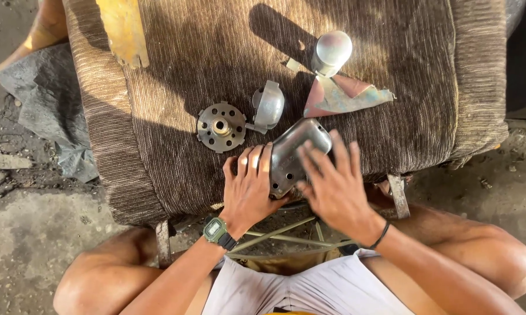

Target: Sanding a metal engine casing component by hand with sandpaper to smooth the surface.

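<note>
Landmark: brown ribbed fabric cushion (pixel 175 70) laid over a metal-legged stool, seen from above; everything below is placed against it.
Held thing: grey rounded metal engine cover (pixel 292 149), oblong with a flat flanged rim and bolt holes, lying at the cushion's near edge, between both hands.
How it likely handles: stiff cast metal, probably fairly heavy for its bulk; the domed back looks smooth and could slip, so the flanged rim and short ends seem the surest hold. It looks unlikely to break, and the soft cushion keeps it from sliding.
Left hand (pixel 248 184): wrist with a green watch low at the cushion's near edge, palm down, fingers together and curled against the cover's left side.
Right hand (pixel 333 184): blurred, fingers spread and laid over the cover's right side and top; how firmly it grips I cannot tell.
Other parts: round perforated metal disc with brass hub (pixel 220 126) and small grey domed metal cap (pixel 268 106) near the cushion's middle; silvery upright metal cylinder (pixel 331 52) toward its far edge.
</note>
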